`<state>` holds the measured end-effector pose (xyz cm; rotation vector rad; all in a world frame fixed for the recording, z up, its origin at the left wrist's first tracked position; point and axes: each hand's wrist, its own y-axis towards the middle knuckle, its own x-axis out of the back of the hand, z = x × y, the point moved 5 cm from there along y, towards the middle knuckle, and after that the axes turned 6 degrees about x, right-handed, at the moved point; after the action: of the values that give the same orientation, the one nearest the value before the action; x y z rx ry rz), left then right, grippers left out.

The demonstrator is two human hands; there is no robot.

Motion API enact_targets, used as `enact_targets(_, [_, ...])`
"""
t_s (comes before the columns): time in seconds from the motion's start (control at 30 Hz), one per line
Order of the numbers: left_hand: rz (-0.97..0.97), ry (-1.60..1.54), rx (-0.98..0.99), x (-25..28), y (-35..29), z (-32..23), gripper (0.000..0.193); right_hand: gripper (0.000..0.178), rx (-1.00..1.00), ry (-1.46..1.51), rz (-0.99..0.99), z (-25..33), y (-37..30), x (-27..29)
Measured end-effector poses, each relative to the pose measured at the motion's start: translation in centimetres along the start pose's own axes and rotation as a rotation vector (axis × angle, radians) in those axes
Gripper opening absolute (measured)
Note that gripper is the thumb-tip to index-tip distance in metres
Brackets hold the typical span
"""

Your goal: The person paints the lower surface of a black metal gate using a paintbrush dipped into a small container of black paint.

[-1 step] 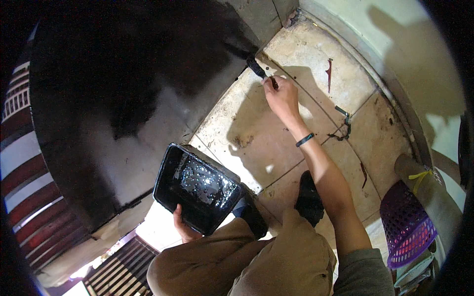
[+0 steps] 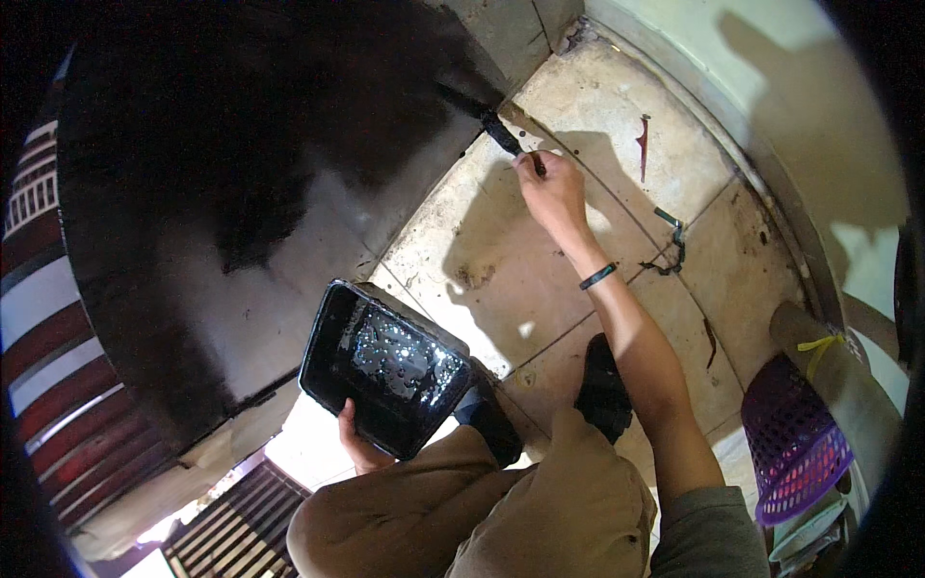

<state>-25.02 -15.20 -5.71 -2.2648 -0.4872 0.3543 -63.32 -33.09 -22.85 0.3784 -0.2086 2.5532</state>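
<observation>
My right hand (image 2: 551, 188) reaches forward and grips a black paintbrush (image 2: 501, 130). Its bristles touch the bottom edge of a wall (image 2: 241, 144) that is coated black over most of its upper part and bare grey lower down. A dark band (image 2: 597, 276) sits on that wrist. My left hand (image 2: 355, 445) holds a black rectangular paint tray (image 2: 385, 366) from beneath, close to my knees. Glossy black paint lies in the tray.
I crouch on a stained beige tiled floor (image 2: 617, 125), with black shoes (image 2: 602, 395) under me. A twisted green wire scrap (image 2: 672, 241) lies on the tiles. A purple mesh basket (image 2: 795, 438) stands at the right. A red and white striped surface (image 2: 39, 318) is at the left.
</observation>
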Motion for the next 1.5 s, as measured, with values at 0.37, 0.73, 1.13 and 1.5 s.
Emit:
enact_targets(0.37, [-0.005,0.009,-0.018,0.2,0.3,-0.2,0.062,0.034,-0.143,-0.006,-0.165,0.1,4.4,6.0])
enact_targets(0.73, [0.020,-0.025,0.014,0.6,0.7,-0.1,0.060,0.023,0.142,0.520,-0.037,12.4,2.8,9.2])
enact_targets(1.13, [0.065,-0.007,-0.064,-0.3,0.8,-0.5,0.062,0.027,0.121,0.094,-0.048,10.8,4.6,8.8])
enact_targets(1.5, [0.124,-0.074,-0.046,-0.3,0.5,-0.8,0.061,0.027,0.123,0.187,-0.046,10.0,4.5,8.4])
